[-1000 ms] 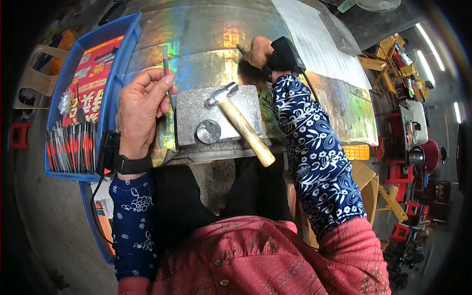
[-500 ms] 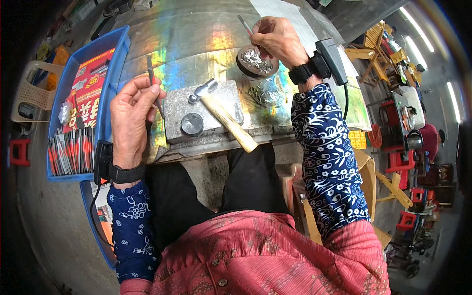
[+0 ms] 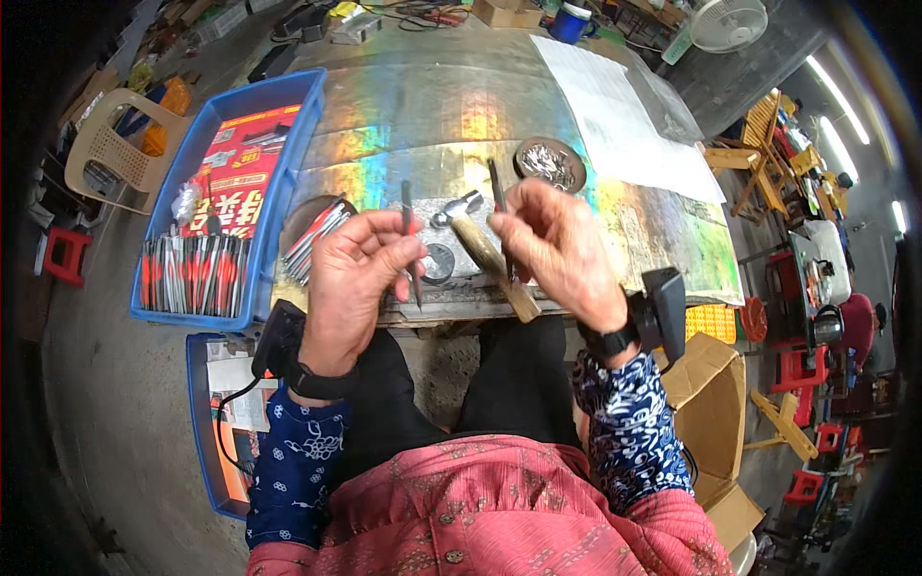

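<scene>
My left hand (image 3: 357, 274) pinches a slim dark rod (image 3: 406, 198) between thumb and fingers; its pointed lower end sticks out below the hand, and a bit of red shows at the grip. Facing it, my right hand (image 3: 562, 245) grips another slim dark rod (image 3: 496, 178), held nearly upright. The two rods are apart. Behind and between my hands lies a hammer (image 3: 473, 235) with a wooden handle, head on a grey speckled block (image 3: 432, 213). A round dark disc (image 3: 439, 261) also rests on the block.
A round dish (image 3: 579, 178) of small shiny metal pieces stands behind my right hand. Left of my left hand, several rods (image 3: 312, 240) lie in another round dish. A blue tray (image 3: 261, 278) holds rods and red printed sheets. An open cardboard box (image 3: 706, 394) stands at right.
My right hand has come from the dish of metal pieces, nearer and to the left, with its rod. The view has shifted, showing more of the table's far side; my left hand still holds its rod.
</scene>
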### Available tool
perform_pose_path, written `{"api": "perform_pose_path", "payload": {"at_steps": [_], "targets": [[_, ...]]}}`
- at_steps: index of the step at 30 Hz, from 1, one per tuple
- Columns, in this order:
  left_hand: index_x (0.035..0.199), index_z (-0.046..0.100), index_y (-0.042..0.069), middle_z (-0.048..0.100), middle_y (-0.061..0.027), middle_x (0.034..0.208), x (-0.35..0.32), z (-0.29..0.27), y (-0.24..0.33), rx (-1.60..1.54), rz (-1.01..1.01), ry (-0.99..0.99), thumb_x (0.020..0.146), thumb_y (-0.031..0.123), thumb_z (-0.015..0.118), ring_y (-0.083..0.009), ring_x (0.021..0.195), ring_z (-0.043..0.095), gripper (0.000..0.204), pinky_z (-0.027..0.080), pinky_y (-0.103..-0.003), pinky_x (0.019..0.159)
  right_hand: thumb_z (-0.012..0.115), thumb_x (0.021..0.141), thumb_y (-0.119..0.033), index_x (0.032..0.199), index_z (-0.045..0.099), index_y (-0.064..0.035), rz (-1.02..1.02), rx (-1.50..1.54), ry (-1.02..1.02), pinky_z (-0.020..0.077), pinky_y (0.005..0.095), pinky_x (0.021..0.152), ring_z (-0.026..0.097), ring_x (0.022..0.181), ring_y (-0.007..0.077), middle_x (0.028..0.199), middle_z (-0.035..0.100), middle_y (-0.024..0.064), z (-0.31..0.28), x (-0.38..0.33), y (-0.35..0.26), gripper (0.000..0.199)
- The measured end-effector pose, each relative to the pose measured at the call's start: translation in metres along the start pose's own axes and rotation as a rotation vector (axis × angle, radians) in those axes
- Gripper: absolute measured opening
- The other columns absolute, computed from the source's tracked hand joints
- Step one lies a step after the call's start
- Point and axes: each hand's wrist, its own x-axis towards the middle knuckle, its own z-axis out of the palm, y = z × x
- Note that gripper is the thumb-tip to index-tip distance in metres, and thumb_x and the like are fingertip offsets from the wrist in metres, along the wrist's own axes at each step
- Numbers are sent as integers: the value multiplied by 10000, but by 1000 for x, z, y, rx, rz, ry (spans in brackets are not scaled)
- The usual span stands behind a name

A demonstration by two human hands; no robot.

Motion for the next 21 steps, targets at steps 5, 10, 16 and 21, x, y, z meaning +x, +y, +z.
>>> {"api": "perform_pose_path", "payload": {"at_steps": [5, 10, 16, 21], "targets": [[1038, 625, -46, 675, -91, 827, -16, 7, 1, -111, -60, -12, 904, 58, 648, -111, 664, 639, 171, 490, -194, 495, 660, 890, -62, 1208, 571, 21, 67, 365, -112, 475, 198, 496, 598, 550, 84, 708, 605, 12, 23, -25, -8, 340], [1000, 644, -49, 667, -78, 790, -28, 12, 3, -100, -61, -48, 902, 75, 661, -103, 639, 630, 159, 490, -193, 489, 674, 875, -22, 1311, 517, 23, 66, 426, -129, 496, 209, 530, 606, 577, 88, 728, 611, 28, 37, -38, -10, 465], [1029, 630, -44, 680, -86, 835, -35, 15, 1, -130, -58, -56, 905, 35, 636, -104, 595, 623, 147, 514, -204, 522, 668, 895, -61, 1345, 464, 45, 3, 460, -100, 477, 214, 506, 578, 547, 73, 652, 569, 13, 46, -47, -9, 505], [1001, 655, -41, 666, -58, 790, -39, 20, 0, -135, -49, -42, 895, 46, 660, -76, 590, 590, 137, 471, -183, 523, 666, 891, -46, 1349, 461, 47, -23, 462, -82, 483, 217, 507, 582, 553, 74, 662, 576, 20, 51, -51, -5, 510]]}}
